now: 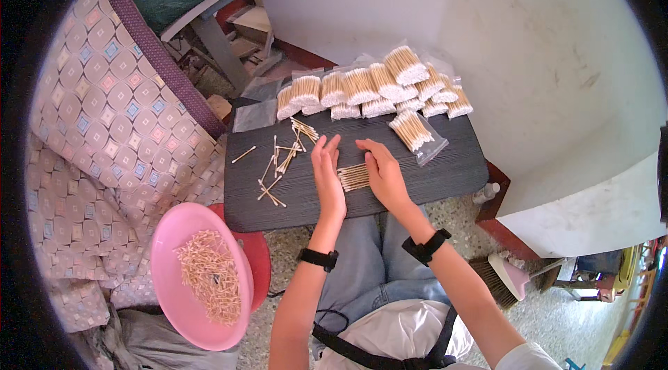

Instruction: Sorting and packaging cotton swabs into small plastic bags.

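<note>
2 hands square a small bundle of cotton swabs (354, 176) on a dark board (445, 171).

Left hand (328, 174) and right hand (381, 174), both open, press its ends; loose swabs (278, 161) lie left, bagged bundles (376, 88) along the far edge, bare board right.
</note>
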A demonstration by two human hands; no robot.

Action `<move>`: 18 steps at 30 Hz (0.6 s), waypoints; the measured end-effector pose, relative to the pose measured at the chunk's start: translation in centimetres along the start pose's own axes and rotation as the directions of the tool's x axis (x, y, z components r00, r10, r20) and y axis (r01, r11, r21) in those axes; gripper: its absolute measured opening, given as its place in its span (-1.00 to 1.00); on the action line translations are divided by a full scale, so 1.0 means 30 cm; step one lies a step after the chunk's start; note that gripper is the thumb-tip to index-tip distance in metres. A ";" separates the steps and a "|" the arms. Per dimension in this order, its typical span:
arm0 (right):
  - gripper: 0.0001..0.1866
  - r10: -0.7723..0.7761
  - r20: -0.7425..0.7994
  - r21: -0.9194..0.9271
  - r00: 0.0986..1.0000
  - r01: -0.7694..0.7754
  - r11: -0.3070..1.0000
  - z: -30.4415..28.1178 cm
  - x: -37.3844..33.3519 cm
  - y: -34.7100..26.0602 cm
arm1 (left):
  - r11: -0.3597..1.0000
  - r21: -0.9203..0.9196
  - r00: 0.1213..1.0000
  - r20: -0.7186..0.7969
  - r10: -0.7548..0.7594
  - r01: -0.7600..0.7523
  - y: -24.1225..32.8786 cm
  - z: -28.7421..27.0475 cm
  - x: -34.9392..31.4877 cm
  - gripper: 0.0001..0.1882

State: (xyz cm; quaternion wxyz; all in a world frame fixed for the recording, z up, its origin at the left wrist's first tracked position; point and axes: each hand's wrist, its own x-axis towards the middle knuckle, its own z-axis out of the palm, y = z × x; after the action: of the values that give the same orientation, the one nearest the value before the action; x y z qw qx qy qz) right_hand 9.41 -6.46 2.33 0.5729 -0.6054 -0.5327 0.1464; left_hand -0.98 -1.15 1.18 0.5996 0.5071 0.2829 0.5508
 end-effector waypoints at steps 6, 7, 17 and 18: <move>-0.71 0.068 0.018 0.099 0.997 -0.070 0.993 0.010 -0.002 0.008 | 0.996 -0.083 0.998 0.043 -0.039 0.042 -0.014 -0.005 0.004 -0.45; -0.71 0.115 0.024 0.148 0.993 -0.117 0.982 0.001 0.000 0.005 | 0.992 -0.114 0.998 0.047 -0.042 0.047 -0.011 -0.009 0.001 -0.45; -0.70 0.042 0.120 0.144 0.992 -0.060 0.988 -0.037 -0.017 0.001 | 1.000 -0.008 0.998 0.060 -0.024 0.025 0.005 -0.037 0.000 -0.54; -0.67 -0.038 0.153 0.006 0.987 0.037 0.999 -0.066 -0.017 0.008 | 0.985 0.171 0.991 0.137 -0.004 -0.019 0.022 -0.054 -0.005 -0.56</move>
State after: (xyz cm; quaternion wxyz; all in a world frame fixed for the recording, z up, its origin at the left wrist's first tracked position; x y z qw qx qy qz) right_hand 10.88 -7.89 2.50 0.5338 -0.5815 -0.5863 0.1825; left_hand -2.72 -0.88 1.21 0.5695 0.5946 0.2856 0.4905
